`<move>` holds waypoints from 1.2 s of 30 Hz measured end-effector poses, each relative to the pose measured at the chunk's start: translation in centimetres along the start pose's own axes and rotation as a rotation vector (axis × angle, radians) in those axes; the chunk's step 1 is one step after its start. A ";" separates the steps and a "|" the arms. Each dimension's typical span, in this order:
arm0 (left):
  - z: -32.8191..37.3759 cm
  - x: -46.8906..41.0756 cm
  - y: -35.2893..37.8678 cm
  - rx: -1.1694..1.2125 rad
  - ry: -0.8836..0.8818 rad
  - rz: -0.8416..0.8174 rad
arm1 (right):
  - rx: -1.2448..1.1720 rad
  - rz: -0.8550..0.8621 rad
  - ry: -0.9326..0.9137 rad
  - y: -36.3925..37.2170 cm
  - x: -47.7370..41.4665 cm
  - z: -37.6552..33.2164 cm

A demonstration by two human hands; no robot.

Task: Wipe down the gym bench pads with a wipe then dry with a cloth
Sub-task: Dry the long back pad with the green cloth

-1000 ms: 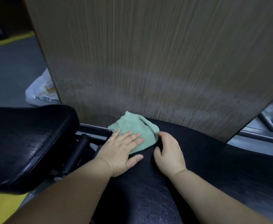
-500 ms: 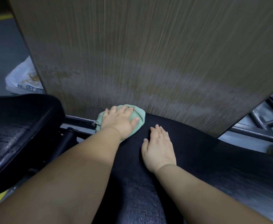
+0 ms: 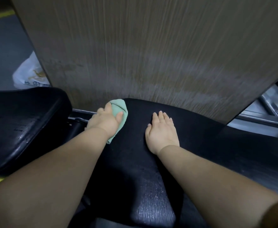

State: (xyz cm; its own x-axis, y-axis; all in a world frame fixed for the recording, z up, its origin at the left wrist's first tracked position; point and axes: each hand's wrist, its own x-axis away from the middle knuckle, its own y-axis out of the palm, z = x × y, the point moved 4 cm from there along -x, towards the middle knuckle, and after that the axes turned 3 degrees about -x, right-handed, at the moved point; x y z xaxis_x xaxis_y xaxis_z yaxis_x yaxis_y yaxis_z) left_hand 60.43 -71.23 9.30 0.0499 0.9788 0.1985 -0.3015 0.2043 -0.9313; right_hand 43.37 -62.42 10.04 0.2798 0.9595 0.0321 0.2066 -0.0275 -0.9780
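A green cloth [image 3: 121, 108] lies on the far left edge of the black bench pad [image 3: 204, 139]. My left hand [image 3: 104, 120] lies on top of it, thumb on the cloth and fingers bent down over the pad's edge around the cloth. The cloth's tail shows below my wrist. My right hand [image 3: 162, 129] rests flat on the pad to the right of the cloth, fingers straight and apart from it. The near part of the pad glistens with fine droplets.
A second black pad [image 3: 19, 122] sits to the left, across a gap with dark metal parts. A tall wood-grain panel [image 3: 151, 55] stands right behind the bench. A white plastic bag [image 3: 29, 74] lies on the grey floor; a metal frame [image 3: 266, 111] is at right.
My left hand has slid the cloth left to the pad's edge and its fingers now bend over that edge. My right hand let go of the cloth's side and lies flat further right.
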 end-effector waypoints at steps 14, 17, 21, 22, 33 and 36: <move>-4.6 14.7 1.1 -0.149 -0.057 -0.012 | 0.125 -0.157 0.023 -0.1 3.7 -1.9; -4.7 16.8 1.7 -0.196 -0.080 0.000 | 0.080 -0.135 -0.065 0.7 6.2 -2.1; -4.4 16.8 1.8 -0.214 -0.105 0.018 | 0.084 -0.112 -0.111 0.7 6.8 -1.8; -4.3 16.5 1.7 -0.215 -0.106 0.022 | 0.086 -0.105 -0.114 0.7 6.8 -1.8; -1.6 8.5 0.4 -0.132 -0.059 0.044 | 0.080 -0.059 -0.102 1.0 6.4 -1.8; -1.3 6.9 0.4 -0.119 -0.032 0.043 | 0.088 -0.059 -0.099 1.0 6.3 -1.9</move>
State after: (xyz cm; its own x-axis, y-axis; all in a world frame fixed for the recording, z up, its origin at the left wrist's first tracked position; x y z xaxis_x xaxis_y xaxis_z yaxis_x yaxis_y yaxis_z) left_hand 61.93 -64.38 9.91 0.0083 0.9862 0.1652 -0.1879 0.1638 -0.9684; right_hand 47.08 -56.92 9.60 0.1750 0.9818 0.0743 0.1361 0.0506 -0.9894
